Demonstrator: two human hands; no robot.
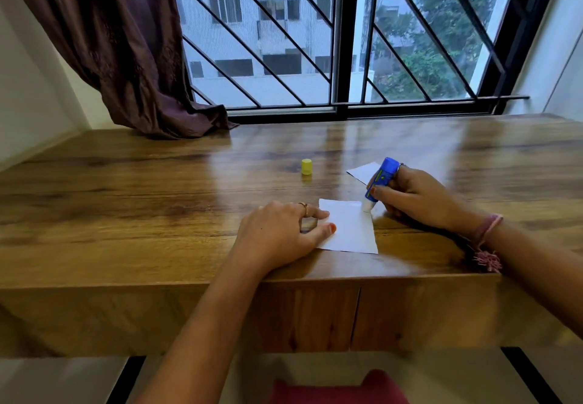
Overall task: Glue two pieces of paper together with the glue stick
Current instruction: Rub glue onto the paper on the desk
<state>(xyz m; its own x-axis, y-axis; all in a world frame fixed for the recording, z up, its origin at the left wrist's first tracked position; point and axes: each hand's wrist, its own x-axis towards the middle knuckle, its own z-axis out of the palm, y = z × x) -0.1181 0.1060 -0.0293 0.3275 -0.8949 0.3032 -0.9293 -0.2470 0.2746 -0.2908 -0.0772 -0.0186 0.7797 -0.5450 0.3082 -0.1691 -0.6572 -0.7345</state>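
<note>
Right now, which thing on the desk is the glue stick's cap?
On the wooden desk under the window, look left of the right hand holding the blue glue stick. The cap stands alone there, small and yellow, touching neither paper.

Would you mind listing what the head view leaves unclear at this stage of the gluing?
- Second paper: mostly hidden behind the glue stick and right hand; its size is unknown.
- Glue on the near paper: white on white, so coverage cannot be judged.
- Glue stick label: too small and motion-blurred to read.
- Left hand: fingertips press the near paper's left edge; the edge beneath them is covered.
- Yellow cap: its open or closed end cannot be told.
</note>
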